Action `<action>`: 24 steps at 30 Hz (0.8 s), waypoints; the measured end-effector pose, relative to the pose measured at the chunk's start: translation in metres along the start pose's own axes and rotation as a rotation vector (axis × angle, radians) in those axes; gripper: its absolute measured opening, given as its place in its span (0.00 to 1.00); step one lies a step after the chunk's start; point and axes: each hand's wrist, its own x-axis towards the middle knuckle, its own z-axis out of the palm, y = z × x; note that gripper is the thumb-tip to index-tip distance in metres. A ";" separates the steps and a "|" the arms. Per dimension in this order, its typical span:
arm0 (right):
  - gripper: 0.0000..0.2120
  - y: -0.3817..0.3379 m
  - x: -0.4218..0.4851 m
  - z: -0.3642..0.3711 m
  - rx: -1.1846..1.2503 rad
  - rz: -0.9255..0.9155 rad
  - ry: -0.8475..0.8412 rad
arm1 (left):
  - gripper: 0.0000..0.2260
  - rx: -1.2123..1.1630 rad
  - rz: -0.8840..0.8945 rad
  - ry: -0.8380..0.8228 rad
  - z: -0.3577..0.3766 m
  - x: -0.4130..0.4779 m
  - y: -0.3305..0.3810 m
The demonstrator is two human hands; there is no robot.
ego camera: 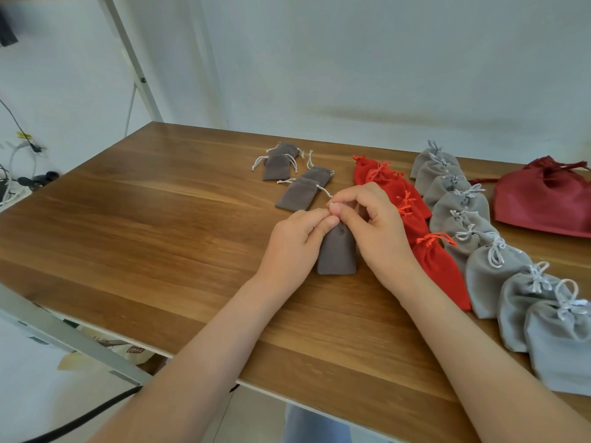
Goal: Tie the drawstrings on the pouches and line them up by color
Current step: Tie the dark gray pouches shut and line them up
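While untied taupe pouches (295,195) are left strewn toward the back of the worktop (128,219), one taupe pouch (337,251) nearer the front is pinched at its top between the curled fingers of the left hand (295,238) and the right hand (374,225). Rightward, red pouches (412,219) and grey pouches (492,263) are laid in adjoining rows.

My left hand (297,241) and right hand (374,225) meet fingertip to fingertip, fingers curled, pinching the taupe pouch (337,251) at its top; both forearms reach forward.
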 end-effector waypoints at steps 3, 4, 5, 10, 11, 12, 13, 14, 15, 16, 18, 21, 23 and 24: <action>0.06 0.001 0.000 -0.002 -0.035 -0.006 -0.029 | 0.07 -0.086 -0.057 -0.094 -0.002 0.001 0.005; 0.05 0.000 0.000 -0.002 -0.030 -0.010 -0.036 | 0.07 -0.100 -0.071 -0.097 -0.002 0.001 0.006; 0.05 -0.001 0.000 -0.002 -0.002 0.001 -0.041 | 0.08 -0.103 -0.085 -0.090 -0.001 0.002 0.007; 0.04 -0.003 -0.003 0.001 -0.011 0.164 -0.151 | 0.08 -0.127 -0.111 0.109 -0.001 0.003 0.008; 0.04 -0.002 -0.004 0.002 -0.047 0.183 -0.177 | 0.08 -0.118 -0.107 0.141 -0.002 0.003 0.008; 0.05 -0.001 -0.004 0.004 -0.069 0.193 -0.180 | 0.07 -0.112 -0.106 0.158 -0.002 0.004 0.007; 0.04 -0.002 -0.003 0.005 -0.074 0.193 -0.163 | 0.07 -0.125 -0.109 0.169 -0.002 0.004 0.007; 0.04 -0.002 -0.002 0.004 -0.064 0.193 -0.137 | 0.07 -0.162 -0.115 0.179 -0.002 0.004 0.007; 0.04 -0.003 -0.001 0.004 -0.044 0.199 -0.115 | 0.07 -0.214 -0.124 0.187 -0.002 0.004 0.007; 0.03 -0.004 0.000 0.004 -0.023 0.210 -0.106 | 0.07 -0.271 -0.132 0.196 -0.002 0.004 0.008; 0.03 -0.004 -0.001 0.005 -0.024 0.213 -0.119 | 0.08 -0.379 -0.146 0.212 -0.001 0.004 0.009; 0.06 -0.003 -0.001 0.007 -0.077 0.189 -0.141 | 0.09 -0.439 -0.149 0.233 0.000 0.005 0.010; 0.10 -0.003 0.000 0.004 -0.164 0.167 -0.157 | 0.09 -0.487 -0.174 0.237 0.000 0.005 0.011; 0.13 -0.003 0.000 0.003 -0.217 0.161 -0.176 | 0.09 -0.501 -0.189 0.235 0.000 0.005 0.012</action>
